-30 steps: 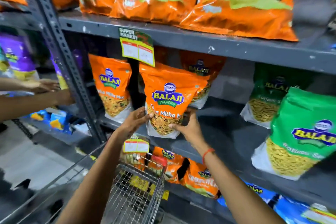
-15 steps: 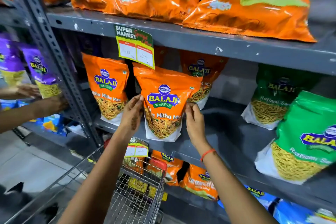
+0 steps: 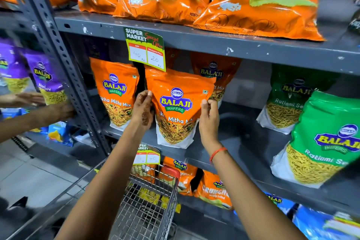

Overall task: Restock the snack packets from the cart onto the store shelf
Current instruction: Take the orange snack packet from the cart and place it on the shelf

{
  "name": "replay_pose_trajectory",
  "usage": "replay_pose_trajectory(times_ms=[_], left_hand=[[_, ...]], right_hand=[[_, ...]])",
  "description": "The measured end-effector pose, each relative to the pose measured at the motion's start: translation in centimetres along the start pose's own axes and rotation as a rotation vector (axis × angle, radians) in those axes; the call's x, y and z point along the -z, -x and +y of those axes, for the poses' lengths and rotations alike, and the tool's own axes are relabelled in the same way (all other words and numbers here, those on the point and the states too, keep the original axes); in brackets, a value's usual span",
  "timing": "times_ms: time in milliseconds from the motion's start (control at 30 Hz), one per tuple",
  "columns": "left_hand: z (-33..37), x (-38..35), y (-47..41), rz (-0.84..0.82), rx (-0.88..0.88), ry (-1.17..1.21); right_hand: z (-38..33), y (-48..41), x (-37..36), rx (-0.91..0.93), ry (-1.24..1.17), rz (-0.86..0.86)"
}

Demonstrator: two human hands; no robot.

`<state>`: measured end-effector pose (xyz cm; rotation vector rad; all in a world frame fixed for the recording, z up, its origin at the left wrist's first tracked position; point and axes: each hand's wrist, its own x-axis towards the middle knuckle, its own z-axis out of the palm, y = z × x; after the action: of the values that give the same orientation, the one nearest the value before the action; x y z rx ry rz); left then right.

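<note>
Both hands have slid up the sides of the orange packet (image 3: 176, 107) since a moment ago, from its lower corners to about its middle, and the packet now stands more upright on the grey middle shelf (image 3: 233, 138). Left hand (image 3: 143, 110) is raised with the forearm reaching up from the lower left, wrist bent, fingers curled against the packet's left edge, thumb tip near the top of that edge. Right hand (image 3: 209, 121) comes up from the lower right, a red thread (image 3: 217, 154) round its wrist, fingers wrapped behind the right edge and thumb laid on the front. Each grip is closed on the packet, one at either side. The packet's white bottom rests on the shelf near its front lip, just right of a second orange packet (image 3: 116, 91) and in front of a third (image 3: 212, 74), under the hanging price tag (image 3: 145, 49). Green packets (image 3: 321, 138) stand well apart to the right. The wire cart (image 3: 148, 204) sits below, between the forearms. Another person's arm (image 3: 29, 121) reaches in at the left, by the purple packets (image 3: 45, 78).
</note>
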<state>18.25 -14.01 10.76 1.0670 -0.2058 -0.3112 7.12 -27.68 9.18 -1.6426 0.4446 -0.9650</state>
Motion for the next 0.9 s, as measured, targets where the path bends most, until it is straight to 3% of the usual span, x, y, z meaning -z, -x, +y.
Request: replay_pose_trajectory(times_ms=[133, 300, 400, 533, 733, 833, 900], left_hand=[[-0.2, -0.5, 0.2, 0.001, 0.003, -0.019], [-2.9, 2.5, 2.4, -0.156, -0.001, -0.227], [-4.2, 3.7, 2.9, -0.205, -0.016, -0.213], [-2.5, 2.8, 1.7, -0.098, -0.036, -0.135], [-0.8, 0.9, -0.2, 0.028, 0.032, -0.057], [-1.3, 0.9, -0.4, 0.027, 0.033, -0.029], [-1.7, 1.1, -0.5, 0.004, 0.023, -0.035]], right_hand=[[0.1, -0.1, -0.7, -0.19, -0.236, 0.054], [0.6, 0.2, 0.1, -0.276, -0.281, 0.071], [0.9, 0.3, 0.8, -0.177, -0.208, 0.014], [0.6, 0.1, 0.9, 0.026, -0.032, -0.05], [1.0, -0.9, 1.4, 0.027, 0.018, -0.055], [1.2, -0.9, 1.5, 0.105, 0.149, -0.069], [1.1, -0.6, 1.3, 0.042, 0.092, -0.003]])
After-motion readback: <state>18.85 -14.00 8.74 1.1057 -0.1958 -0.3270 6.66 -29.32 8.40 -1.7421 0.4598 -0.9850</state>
